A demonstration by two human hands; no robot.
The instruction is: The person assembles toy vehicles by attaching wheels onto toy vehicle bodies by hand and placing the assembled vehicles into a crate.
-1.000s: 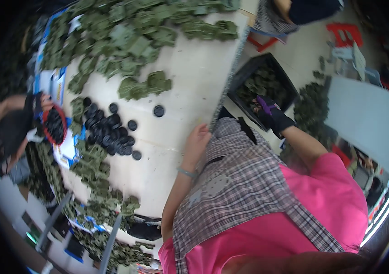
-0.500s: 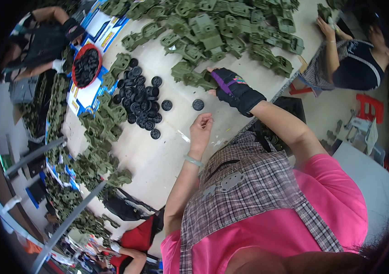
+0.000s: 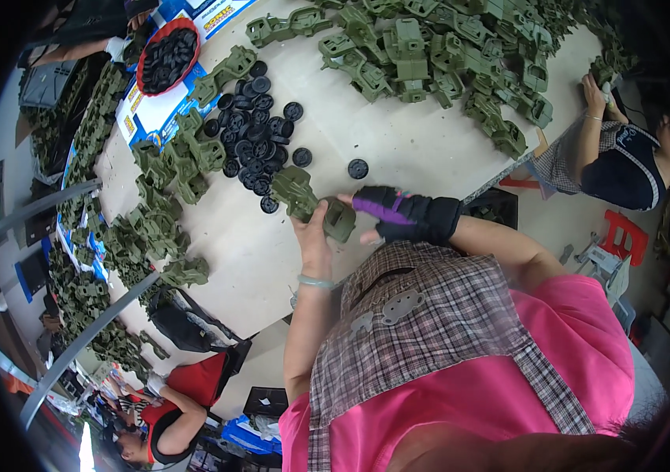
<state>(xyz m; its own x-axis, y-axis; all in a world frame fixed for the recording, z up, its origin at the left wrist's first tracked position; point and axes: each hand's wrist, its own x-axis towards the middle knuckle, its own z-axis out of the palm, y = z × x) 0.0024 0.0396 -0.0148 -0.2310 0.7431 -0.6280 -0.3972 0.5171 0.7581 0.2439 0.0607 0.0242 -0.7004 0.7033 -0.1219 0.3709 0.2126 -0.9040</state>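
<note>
A dark green plastic toy vehicle body (image 3: 297, 189) is raised over the near part of the table, tilted. My left hand (image 3: 313, 232) is closed around its near side, a pale bangle on the wrist. At its right end is my right hand (image 3: 406, 214), in a black and purple fingerless glove. The right fingers and thumb are spread apart; a fingertip reaches the body's edge, while the thumb stands off it. One black toy wheel (image 3: 358, 168) lies alone beyond my right hand. A heap of black wheels (image 3: 252, 138) sits just beyond the held body.
Many green vehicle bodies (image 3: 410, 59) are piled at the far side, with more bodies (image 3: 182, 157) along the left. A red basket (image 3: 143, 75) of black wheels stands at the far left. A co-worker (image 3: 626, 157) works at the right; grey bars (image 3: 87, 338) cross the lower left.
The green body has come from the edge of the far pile toward me, and my left hand now grips it. My right hand has drawn back with it. The view has shifted.
</note>
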